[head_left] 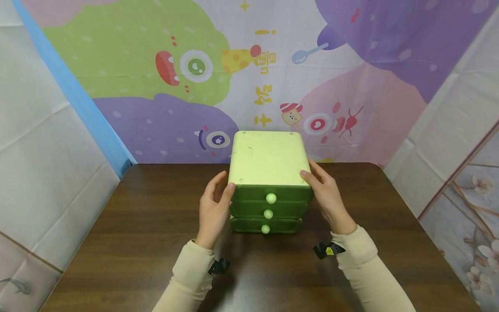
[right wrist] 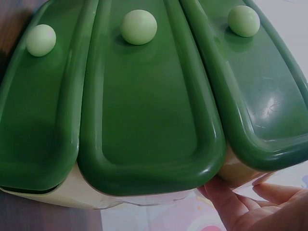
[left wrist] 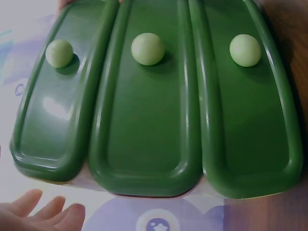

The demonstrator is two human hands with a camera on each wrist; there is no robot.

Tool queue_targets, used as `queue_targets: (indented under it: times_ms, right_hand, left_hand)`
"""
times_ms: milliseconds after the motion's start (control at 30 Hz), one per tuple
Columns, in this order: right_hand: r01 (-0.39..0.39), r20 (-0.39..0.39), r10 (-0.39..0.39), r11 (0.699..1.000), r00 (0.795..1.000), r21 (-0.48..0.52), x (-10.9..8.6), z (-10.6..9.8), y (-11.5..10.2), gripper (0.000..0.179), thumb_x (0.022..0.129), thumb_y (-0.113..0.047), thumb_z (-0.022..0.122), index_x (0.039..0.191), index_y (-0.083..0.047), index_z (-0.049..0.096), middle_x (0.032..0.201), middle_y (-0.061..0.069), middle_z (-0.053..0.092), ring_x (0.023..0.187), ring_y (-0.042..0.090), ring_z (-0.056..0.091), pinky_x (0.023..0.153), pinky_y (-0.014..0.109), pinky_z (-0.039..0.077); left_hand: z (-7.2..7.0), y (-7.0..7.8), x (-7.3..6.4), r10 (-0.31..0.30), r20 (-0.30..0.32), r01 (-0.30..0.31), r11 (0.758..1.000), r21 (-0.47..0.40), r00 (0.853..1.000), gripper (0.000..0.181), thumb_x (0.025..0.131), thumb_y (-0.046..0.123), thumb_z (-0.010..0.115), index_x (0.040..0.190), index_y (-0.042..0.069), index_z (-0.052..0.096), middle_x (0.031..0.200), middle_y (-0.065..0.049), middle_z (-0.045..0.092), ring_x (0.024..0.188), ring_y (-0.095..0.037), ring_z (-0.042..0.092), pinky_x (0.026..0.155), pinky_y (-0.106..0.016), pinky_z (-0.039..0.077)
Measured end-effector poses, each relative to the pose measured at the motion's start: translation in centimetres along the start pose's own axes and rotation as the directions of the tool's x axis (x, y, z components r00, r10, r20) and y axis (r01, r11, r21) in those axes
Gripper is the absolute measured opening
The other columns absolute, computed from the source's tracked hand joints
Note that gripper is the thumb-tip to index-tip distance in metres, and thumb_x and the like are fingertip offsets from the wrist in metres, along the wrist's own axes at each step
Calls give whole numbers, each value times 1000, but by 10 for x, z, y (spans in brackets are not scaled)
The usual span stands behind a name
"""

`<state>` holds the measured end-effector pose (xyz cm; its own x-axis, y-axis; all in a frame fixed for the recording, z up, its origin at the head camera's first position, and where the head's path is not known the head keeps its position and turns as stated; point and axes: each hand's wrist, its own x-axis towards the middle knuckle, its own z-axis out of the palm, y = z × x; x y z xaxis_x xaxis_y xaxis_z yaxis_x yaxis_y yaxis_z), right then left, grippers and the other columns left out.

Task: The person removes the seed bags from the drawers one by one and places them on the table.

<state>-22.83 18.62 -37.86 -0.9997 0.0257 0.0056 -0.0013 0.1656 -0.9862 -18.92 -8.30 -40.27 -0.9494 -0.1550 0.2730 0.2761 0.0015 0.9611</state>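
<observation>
Three-drawer box [head_left: 269,158]: on the tabletop [head_left: 136,242], before me
My left hand [head_left: 212,210]: beside its left side, fingers spread
My right hand [head_left: 327,195]: fingers extended, touching its right side, thumb over top edge

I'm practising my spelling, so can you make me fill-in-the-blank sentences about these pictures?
1. The drawer unit has ____ drawers.
2. Their fronts are dark ____.
3. Each drawer has ____ round knob.
4. The unit stands between the left hand and the ____ hand.

Missing words: three; green; one; right.
</observation>
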Motion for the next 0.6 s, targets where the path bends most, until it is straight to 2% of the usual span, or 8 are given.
queue_targets:
  times_ms: [167, 233, 300, 467, 600]
  right_hand:
    - [2, 2, -2, 1000, 1000, -16, 0, -1, 1, 62, 97, -42, 58, 153, -28, 34, 135, 13, 52, 94, 2, 58, 80, 18, 50]
    - [-5, 3, 5, 1000, 1000, -9, -1, -1, 1, 62, 97, -43, 58, 152, -29, 34, 138, 14, 51, 95, 3, 58, 80, 18, 50]
    - [-13, 3, 13, 1000, 1000, 5, -2, -1, 1, 61, 97, -43, 58, 152, -30, 35, 140, 12, 50, 96, 3, 58, 81, 18, 50]
    - [-21, 7, 21, 1000, 1000, 23, -4, 0, 2, 61, 96, -45, 58, 152, -33, 35, 146, 8, 47, 104, 6, 56, 84, 19, 49]
    - [-21, 13, 20, 999, 1000, 33, -4, 1, 2, 63, 96, -46, 58, 152, -33, 34, 153, 5, 42, 118, 14, 52, 86, 18, 48]
  left_hand:
    - [2, 6, -13, 101, -88, -102, 995, -9, 991, 49, 96, 15, 63, 142, 6, 48, 148, -7, 47, 140, -23, 41, 116, -43, 34]
    - [4, 8, -18, 144, -123, -147, 989, -13, 982, 46, 96, 12, 63, 140, 4, 49, 145, -8, 49, 136, -22, 45, 115, -43, 37]
    - [6, 8, -24, 173, -150, -179, 984, -25, 973, 43, 96, 9, 62, 137, 3, 51, 140, -11, 52, 131, -21, 49, 111, -37, 41]
    - [11, 7, -33, 219, -143, -225, 974, -29, 965, 31, 96, 7, 61, 126, -1, 57, 124, -18, 61, 112, -15, 60, 93, -20, 49]
    - [15, 5, -38, 262, -125, -262, 965, 15, 957, 26, 96, 7, 61, 121, -1, 60, 121, -17, 62, 104, -15, 60, 85, -19, 49]
